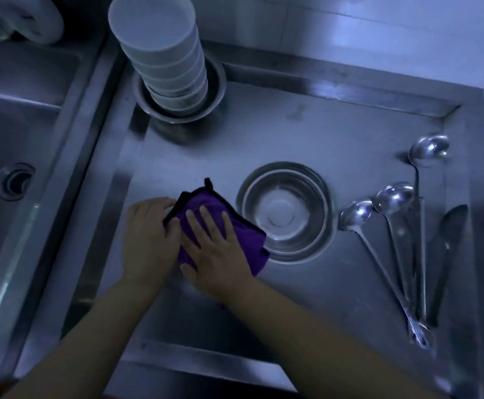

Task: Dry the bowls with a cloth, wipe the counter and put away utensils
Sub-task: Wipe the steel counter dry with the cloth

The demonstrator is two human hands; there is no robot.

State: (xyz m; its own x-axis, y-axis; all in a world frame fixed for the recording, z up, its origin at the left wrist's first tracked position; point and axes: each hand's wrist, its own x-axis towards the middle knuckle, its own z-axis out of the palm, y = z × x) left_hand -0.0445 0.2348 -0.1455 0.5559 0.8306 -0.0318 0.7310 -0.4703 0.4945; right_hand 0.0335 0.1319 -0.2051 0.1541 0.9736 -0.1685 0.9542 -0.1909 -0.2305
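on the steel worktop (335,133), my right hand (217,249) presses spread fingers (206,218) on the purple cloth (203,201); left hand (148,234) grips its edge, beside an empty steel bowl (285,210), spoons (390,214) right.

a deep steel sink basin (19,133) lies at the left, sunk well below the level of the steel beside it, with a round drain (14,181) set in its floor. its near rim (10,254) catches a pale streak of light. at the top left corner a white curved pipe (43,21) bends over something clear and glassy that i can't make out in the gloom. behind it all, along the top and right, runs a pale tiled wall (379,33), washed bluish in the dim light.
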